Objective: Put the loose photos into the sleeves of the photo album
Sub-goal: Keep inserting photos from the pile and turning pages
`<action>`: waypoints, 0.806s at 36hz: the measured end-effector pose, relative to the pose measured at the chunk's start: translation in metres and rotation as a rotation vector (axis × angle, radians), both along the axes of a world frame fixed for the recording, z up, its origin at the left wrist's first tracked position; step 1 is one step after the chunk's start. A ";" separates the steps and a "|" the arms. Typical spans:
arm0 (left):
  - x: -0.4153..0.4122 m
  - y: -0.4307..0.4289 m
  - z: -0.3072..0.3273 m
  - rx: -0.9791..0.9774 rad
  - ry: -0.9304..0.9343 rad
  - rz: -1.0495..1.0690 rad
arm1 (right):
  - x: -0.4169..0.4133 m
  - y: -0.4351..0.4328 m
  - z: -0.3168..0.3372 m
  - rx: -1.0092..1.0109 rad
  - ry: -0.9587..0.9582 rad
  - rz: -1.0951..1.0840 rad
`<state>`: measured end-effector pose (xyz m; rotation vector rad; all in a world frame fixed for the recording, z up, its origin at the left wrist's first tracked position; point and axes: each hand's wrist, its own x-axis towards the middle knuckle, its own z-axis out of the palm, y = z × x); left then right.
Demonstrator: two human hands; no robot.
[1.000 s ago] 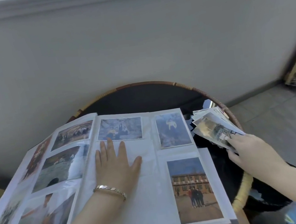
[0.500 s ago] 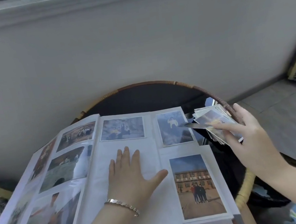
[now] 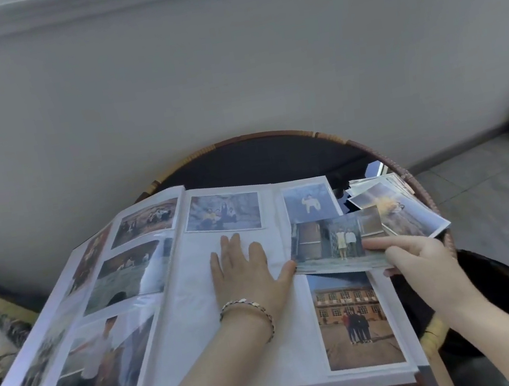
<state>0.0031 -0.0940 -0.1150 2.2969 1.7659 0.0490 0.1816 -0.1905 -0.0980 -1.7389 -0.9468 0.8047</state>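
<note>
Pinching the light, easily bent photo (image 3: 336, 243) by its nearest corner, the right hand (image 3: 422, 262) should avoid creasing it, while the left hand (image 3: 245, 273) lies flat and open on the album (image 3: 198, 333).

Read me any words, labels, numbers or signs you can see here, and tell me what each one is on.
No text here can be read.
Photo album: no captions, labels or numbers show on its open pages.
Loose photo pinched in the right hand: a picture only, no writing visible.
Pile of loose photos: too blurred to tell whether any print is there.
</note>
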 end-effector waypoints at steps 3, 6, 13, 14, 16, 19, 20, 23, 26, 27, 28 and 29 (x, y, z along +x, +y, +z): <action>0.000 -0.001 -0.001 -0.009 -0.002 -0.001 | -0.001 -0.001 0.000 0.100 0.000 -0.030; -0.001 -0.002 -0.001 -0.015 -0.017 0.002 | -0.002 -0.001 -0.004 0.162 -0.001 -0.078; -0.002 -0.001 0.001 0.002 -0.059 0.008 | 0.003 -0.002 -0.005 0.221 0.058 -0.145; -0.002 -0.001 0.001 0.009 -0.071 0.011 | 0.003 -0.002 -0.006 0.217 0.070 -0.141; -0.003 -0.001 -0.001 0.025 -0.088 0.008 | 0.000 -0.002 -0.006 0.192 0.054 -0.125; -0.003 -0.001 -0.002 0.025 -0.087 -0.006 | -0.006 0.000 -0.006 0.168 0.010 -0.079; -0.003 -0.001 -0.002 0.021 -0.085 -0.010 | -0.009 0.001 -0.006 0.163 0.002 -0.062; -0.003 -0.002 -0.001 0.012 -0.106 -0.016 | -0.017 0.005 -0.006 0.137 -0.017 -0.022; -0.005 -0.002 0.001 0.009 -0.154 -0.018 | -0.022 0.007 -0.004 0.123 -0.009 0.005; -0.005 -0.002 0.001 0.009 -0.172 -0.018 | -0.023 0.007 -0.003 0.112 -0.004 0.017; -0.006 -0.002 0.002 0.012 -0.192 -0.020 | -0.023 0.007 -0.002 0.098 0.010 0.028; -0.006 -0.002 0.002 0.018 -0.210 -0.026 | -0.023 0.008 -0.001 0.085 0.032 0.040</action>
